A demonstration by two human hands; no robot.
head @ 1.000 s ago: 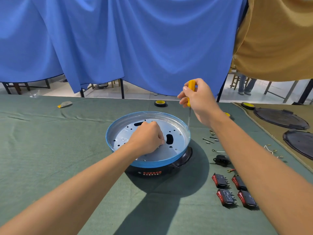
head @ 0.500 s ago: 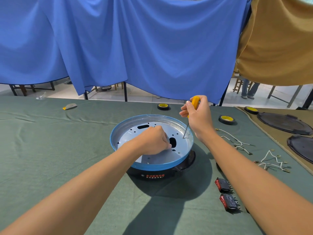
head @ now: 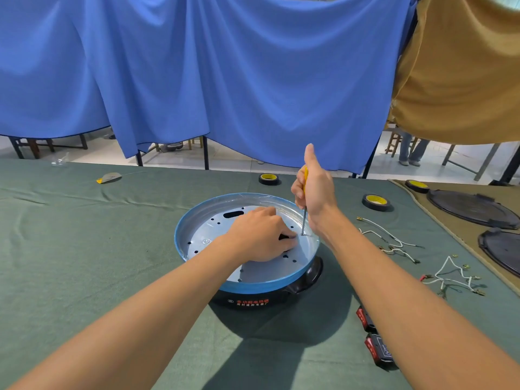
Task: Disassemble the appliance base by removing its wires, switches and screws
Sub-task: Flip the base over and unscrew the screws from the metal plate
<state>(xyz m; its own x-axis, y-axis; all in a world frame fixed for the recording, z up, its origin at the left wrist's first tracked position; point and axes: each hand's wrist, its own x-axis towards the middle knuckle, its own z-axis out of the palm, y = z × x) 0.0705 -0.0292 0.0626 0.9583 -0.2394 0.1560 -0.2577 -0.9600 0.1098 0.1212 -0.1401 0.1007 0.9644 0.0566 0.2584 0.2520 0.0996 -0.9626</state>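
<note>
Head view: round appliance base sits mid-table on wrinkled green cloth.
The left hand rests bent-fingered on its shiny, perforated metal plate; whether it pinches anything, I cannot tell. The right hand grips a yellow-handled screwdriver, tip on the plate. White wires and red-black switches lie to the right; blue drapes hang behind.

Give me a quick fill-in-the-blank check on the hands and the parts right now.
1. The right hand grips a screwdriver with a ____ handle.
2. The left hand rests inside the ____-rimmed appliance base.
3. The loose white wires lie on the cloth on the person's ____ side of the base.
Missing words: yellow; blue; right.
</note>
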